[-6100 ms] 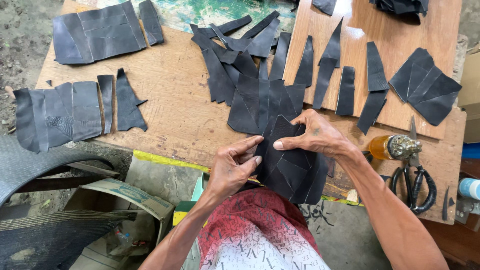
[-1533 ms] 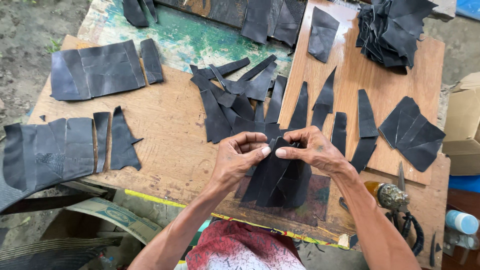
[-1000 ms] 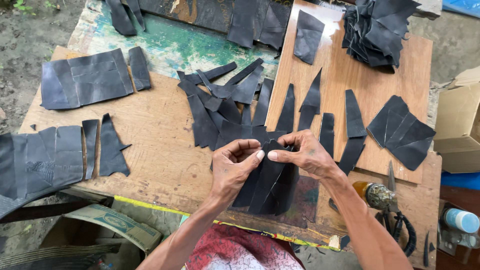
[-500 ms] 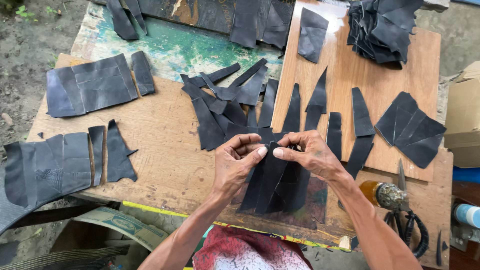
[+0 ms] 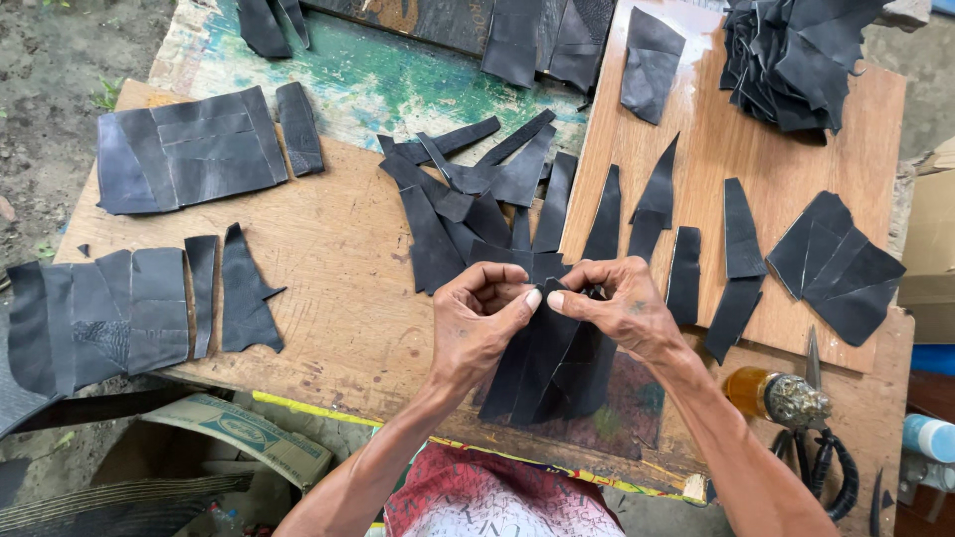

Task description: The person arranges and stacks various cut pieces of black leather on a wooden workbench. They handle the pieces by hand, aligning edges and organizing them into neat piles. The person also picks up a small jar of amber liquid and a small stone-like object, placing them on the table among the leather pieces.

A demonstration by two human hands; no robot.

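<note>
Near the front edge of the wooden table (image 5: 328,249), the left hand (image 5: 477,323) and right hand (image 5: 617,308) meet thumb to thumb, each pinching the top of a fan of black rubber strips (image 5: 547,368) that hangs down over the front edge. More cut strips (image 5: 468,204) lie just behind the hands. A flat black sheet (image 5: 184,149) lies toward the left back corner, a heap of black scraps (image 5: 796,55) at the right back corner, and scissors (image 5: 821,447) by the right front corner
</note>
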